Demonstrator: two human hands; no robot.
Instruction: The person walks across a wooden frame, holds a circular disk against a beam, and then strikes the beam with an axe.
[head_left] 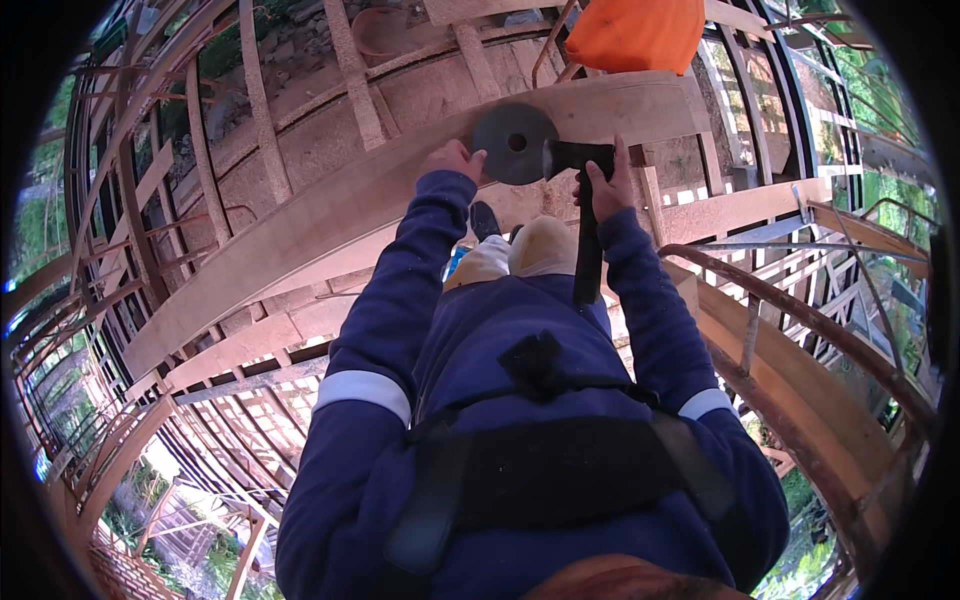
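Observation:
A dark grey disc with a centre hole (517, 140) rests against a long pale wooden plank (380, 175). My left hand (455, 165) grips the disc's left edge, fingers bent and thumb on it. My right hand (610, 185) holds a black hatchet-like hammer (587, 250) high on the handle, just below the head. The tool's head is beside the disc's right side, its handle hanging down toward my body. Whether head and disc touch, I cannot tell.
An orange bag or cloth (635, 32) is beyond the plank. Timber slats (265, 130) with gaps surround me, with dusty boards and rubble behind. At right are rusty metal rails (770, 295) and a curved board (820, 390). My knees and a shoe show beneath the plank.

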